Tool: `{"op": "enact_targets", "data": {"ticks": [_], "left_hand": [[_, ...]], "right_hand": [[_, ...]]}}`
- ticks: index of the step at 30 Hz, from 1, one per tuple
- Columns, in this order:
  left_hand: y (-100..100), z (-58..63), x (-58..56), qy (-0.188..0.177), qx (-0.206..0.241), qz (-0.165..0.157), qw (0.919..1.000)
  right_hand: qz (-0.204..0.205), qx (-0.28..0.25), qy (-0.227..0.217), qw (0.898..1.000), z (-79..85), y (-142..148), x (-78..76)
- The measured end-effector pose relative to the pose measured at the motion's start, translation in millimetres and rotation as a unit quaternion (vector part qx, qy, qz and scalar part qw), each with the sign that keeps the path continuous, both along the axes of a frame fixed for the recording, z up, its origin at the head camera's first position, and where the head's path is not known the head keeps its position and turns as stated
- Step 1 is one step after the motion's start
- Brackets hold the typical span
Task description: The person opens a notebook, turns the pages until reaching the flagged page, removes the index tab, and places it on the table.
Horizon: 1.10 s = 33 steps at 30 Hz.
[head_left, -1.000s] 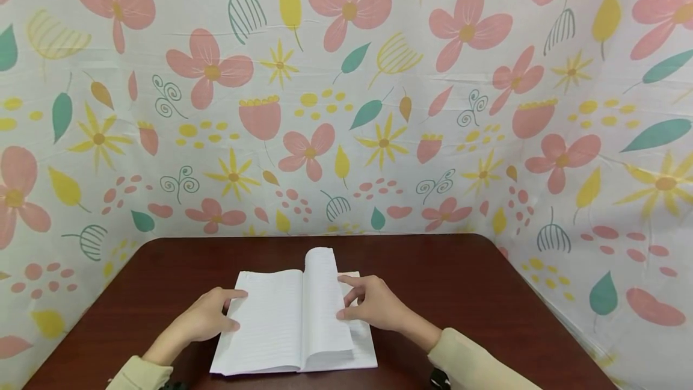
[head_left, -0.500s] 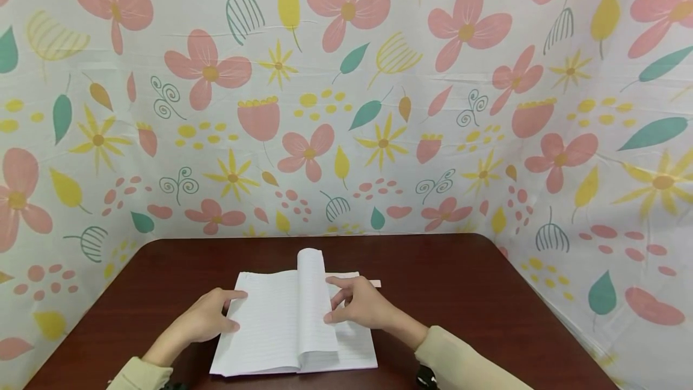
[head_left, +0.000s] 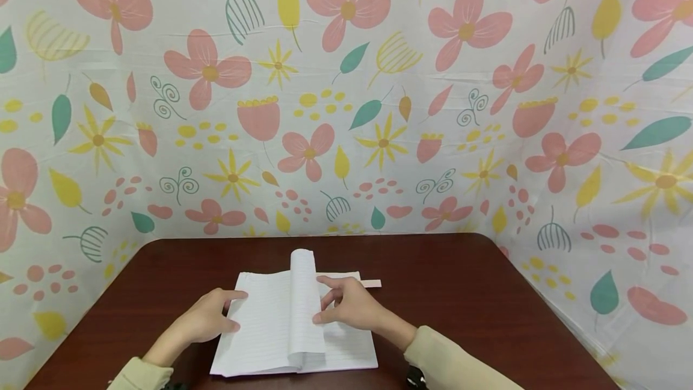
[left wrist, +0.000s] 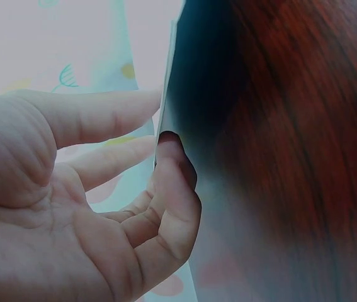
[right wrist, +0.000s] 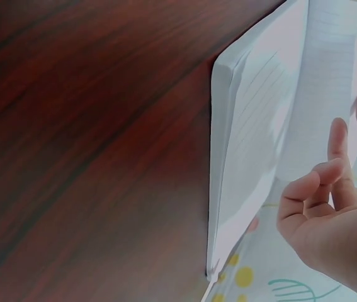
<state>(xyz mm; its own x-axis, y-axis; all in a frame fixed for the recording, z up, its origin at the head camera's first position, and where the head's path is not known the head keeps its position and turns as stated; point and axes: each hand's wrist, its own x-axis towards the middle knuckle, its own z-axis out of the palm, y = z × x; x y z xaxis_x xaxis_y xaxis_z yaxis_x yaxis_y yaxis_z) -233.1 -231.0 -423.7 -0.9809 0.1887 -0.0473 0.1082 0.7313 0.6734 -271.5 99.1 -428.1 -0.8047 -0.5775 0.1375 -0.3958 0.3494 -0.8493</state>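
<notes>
An open lined notebook (head_left: pixel 265 330) lies on the table in the head view. My left hand (head_left: pixel 203 316) holds its left edge. In the left wrist view the thumb and a finger lie on the page side, while the other fingers (left wrist: pixel 172 207) curl behind the edge. My right hand (head_left: pixel 354 306) pinches the free edge of some lifted pages (head_left: pixel 305 312) between thumb and forefinger. Those pages arch up near the middle of the notebook, baring the lined right page (head_left: pixel 352 354). In the right wrist view the remaining fingers (right wrist: pixel 301 189) are bent.
A pale pink strip (head_left: pixel 371 283) sticks out past the notebook's upper right side. Everything lies on a dark reddish-brown wooden table (head_left: pixel 444 294). Behind it hangs a white cloth (head_left: pixel 346 101) printed with flowers and leaves, which also lines the right side.
My right hand has moved left with the lifted pages, which now stand closer to the spine. More of the right page and the pink strip have come into view. The left hand stays put.
</notes>
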Motion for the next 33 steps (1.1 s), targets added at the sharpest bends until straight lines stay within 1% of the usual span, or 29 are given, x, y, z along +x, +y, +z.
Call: {"op": "enact_targets", "data": {"ticks": [5,10,20,33], "left_hand": [[0.5,1.0,0.2,-0.001,0.002,-0.001,1.0],[0.6,0.9,-0.2,0.002,-0.004,-0.002,1.0],[0.8,-0.4,-0.9,0.01,-0.013,-0.001,0.9999],[1.4,-1.0,-0.3,0.011,-0.01,0.003,0.9999]], "right_hand": [[0.001,-0.003,0.0,1.0,-1.3,-5.2,-0.9],[0.001,0.005,0.001,1.0,-1.7,-10.2,-0.7],[-0.004,0.015,-0.002,1.0,-1.2,-20.1,3.7],[0.013,0.016,-0.013,1.0,-2.2,-31.6,4.6]]}}
